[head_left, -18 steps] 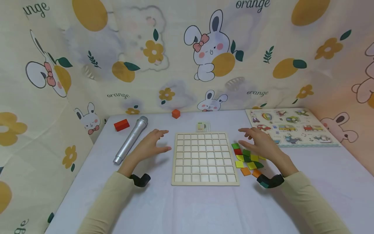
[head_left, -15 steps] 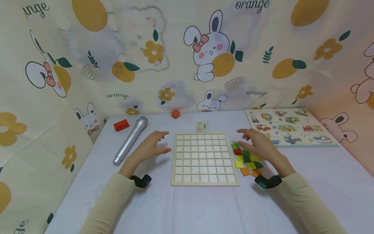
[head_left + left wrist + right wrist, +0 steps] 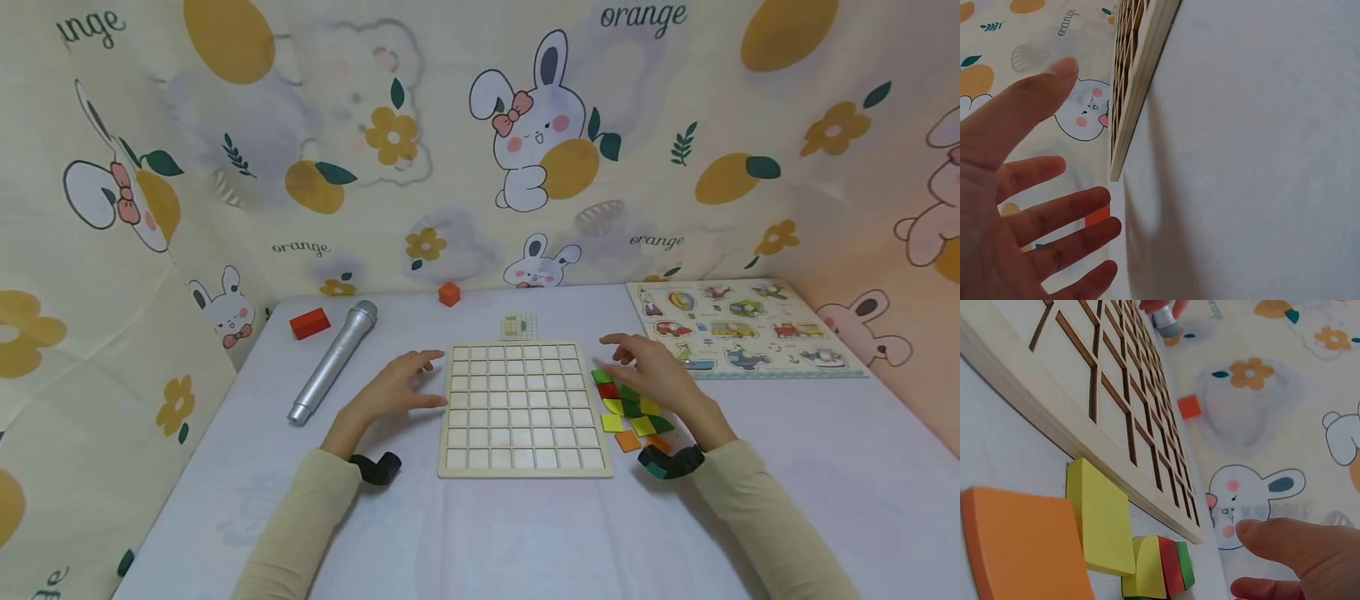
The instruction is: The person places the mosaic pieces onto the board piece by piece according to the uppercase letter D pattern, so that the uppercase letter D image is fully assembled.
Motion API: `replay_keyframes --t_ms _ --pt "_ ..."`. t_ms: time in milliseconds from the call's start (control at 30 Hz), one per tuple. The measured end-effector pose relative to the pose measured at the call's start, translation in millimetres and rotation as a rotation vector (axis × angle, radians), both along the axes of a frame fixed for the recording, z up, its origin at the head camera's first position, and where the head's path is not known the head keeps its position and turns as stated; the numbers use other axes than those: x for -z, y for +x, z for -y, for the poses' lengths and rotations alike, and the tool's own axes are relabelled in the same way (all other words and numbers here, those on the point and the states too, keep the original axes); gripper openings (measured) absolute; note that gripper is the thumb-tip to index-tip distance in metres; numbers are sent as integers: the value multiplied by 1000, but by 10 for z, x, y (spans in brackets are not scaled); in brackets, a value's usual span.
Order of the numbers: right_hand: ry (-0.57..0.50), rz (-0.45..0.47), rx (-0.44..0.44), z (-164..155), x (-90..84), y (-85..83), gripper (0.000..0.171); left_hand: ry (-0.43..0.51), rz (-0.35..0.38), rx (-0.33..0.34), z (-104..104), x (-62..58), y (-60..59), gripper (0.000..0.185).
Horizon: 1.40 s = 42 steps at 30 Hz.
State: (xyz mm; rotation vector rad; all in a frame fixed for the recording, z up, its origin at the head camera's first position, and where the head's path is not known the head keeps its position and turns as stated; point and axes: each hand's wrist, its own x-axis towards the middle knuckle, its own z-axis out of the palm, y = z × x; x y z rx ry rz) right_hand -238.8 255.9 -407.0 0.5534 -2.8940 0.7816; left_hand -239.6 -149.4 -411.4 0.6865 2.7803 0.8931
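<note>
A pale wooden grid board [image 3: 517, 417] lies flat in the middle of the table. My left hand [image 3: 390, 387] is held beside its left edge, thumb and fingers spread; in the left wrist view the fingers [image 3: 1079, 244] stand apart from the board [image 3: 1141, 94]. On the other side, my right hand [image 3: 660, 379] hovers above a cluster of coloured tiles, holding nothing. Among them are a yellow tile [image 3: 612, 423], an orange tile [image 3: 627, 441] and a red tile [image 3: 608, 391], with some partly hidden by the hand. The right wrist view shows its thumb [image 3: 1279, 540] extended over the far tiles.
A silver microphone [image 3: 333, 362] and a red block [image 3: 310, 323] lie at the left. Behind the board are a small printed card [image 3: 519, 326] and an orange-red cube [image 3: 449, 294]. A picture puzzle board [image 3: 750, 329] sits at back right. Patterned cloth [image 3: 450, 167] walls the back.
My left hand has moved right, closer to the board's left edge. The right hand has shifted slightly left, over the tiles. The things on the table have stayed in place.
</note>
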Motion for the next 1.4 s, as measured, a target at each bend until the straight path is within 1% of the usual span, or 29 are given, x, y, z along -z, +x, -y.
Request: replay_keyframes --t_ms 200,400,600,800,900,1067,1300,1400 --pt "-7 23 -2 35 32 -19 37 -5 31 7 1 106 -21 81" --pt "5 27 7 54 58 -37 35 -49 14 25 -6 154 -39 85" --pt "9 32 8 68 71 -44 34 -79 18 7 -32 150 -40 86" --pt "-4 35 5 73 89 -55 29 -105 6 -2 -46 126 -23 85" --pt "-4 41 8 75 92 -67 27 -124 14 -9 -49 122 -24 86" --pt "9 87 17 80 103 -87 26 -158 26 -9 -62 127 -44 87" --pt "48 127 27 91 112 -91 26 -209 9 -6 -70 146 -59 87" --pt "56 142 38 99 113 -95 28 -212 4 -5 -73 146 -55 86"
